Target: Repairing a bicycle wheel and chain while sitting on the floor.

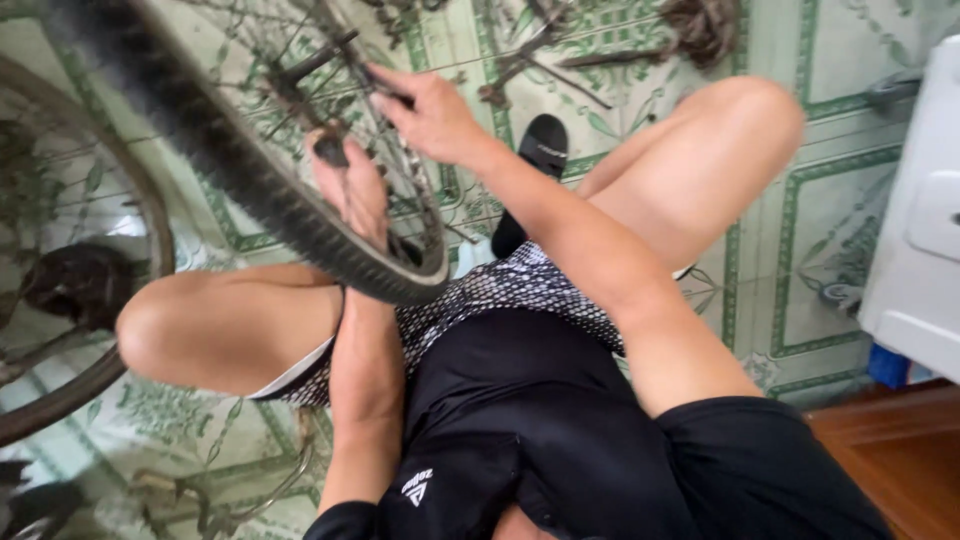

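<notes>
A bicycle wheel with a black tyre [250,185] and thin spokes is held up over my lap. My left hand [350,185] reaches through the spokes behind the tyre and grips a dark part near the hub. My right hand [430,115] pinches a thin dark tool or spoke [385,85] at the wheel's inner side. I sit on the floor with both knees bent, in patterned shorts and a black shirt. The tyre hides part of my left hand.
A second rusty wheel [90,270] lies at the left on the green patterned tile floor [800,270]. Metal parts and debris [690,25] lie at the top. A white wheeled cabinet [925,230] stands at the right, with a wooden surface [900,450] below it.
</notes>
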